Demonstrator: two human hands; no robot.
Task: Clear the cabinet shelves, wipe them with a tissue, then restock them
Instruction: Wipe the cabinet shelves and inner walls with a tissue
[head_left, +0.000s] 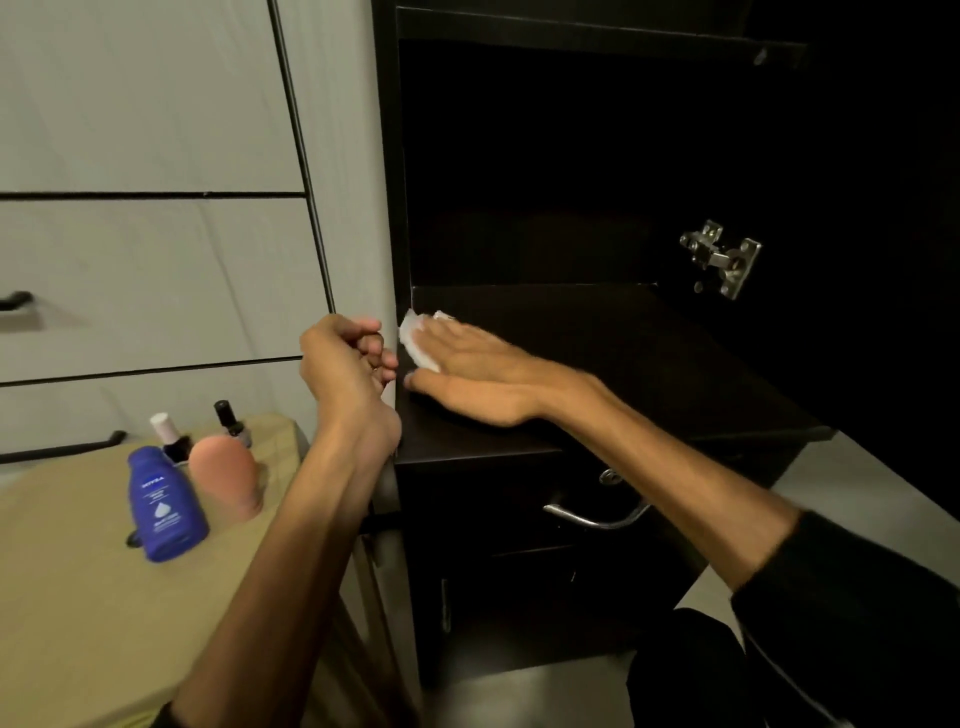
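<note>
**Tissue pressed flat on the bare dark shelf**

At far left, pale grey drawer fronts (145, 280) with thin black handles fill the wall. Below them a tan cloth-covered surface (78, 597) carries four removed items grouped close together: a blue plastic lotion bottle (165, 505) standing nearest the camera, a rounded peach-pink bottle (224, 475) just beside it on the right, and behind these two small nail-polish bottles, one with a white cap (165, 431), one with a black cap (228, 418).

The left hand (345, 364) is raised at the front left edge of the dark brown wooden cabinet (395, 156), fingers curled inward; whether it grips anything cannot be told.

The right hand (467, 366) lies flat, fingers straight, on the dark wooden shelf (649, 374), pressing a crumpled white tissue (418, 340) against the shelf's left front corner. The tissue shows beyond the fingertips.

Further right, a silver metal door hinge (719, 265) sits on the cabinet's inner wall. Below the shelf, a curved chrome handle (597, 514) is mounted on a dark drawer front.
</note>
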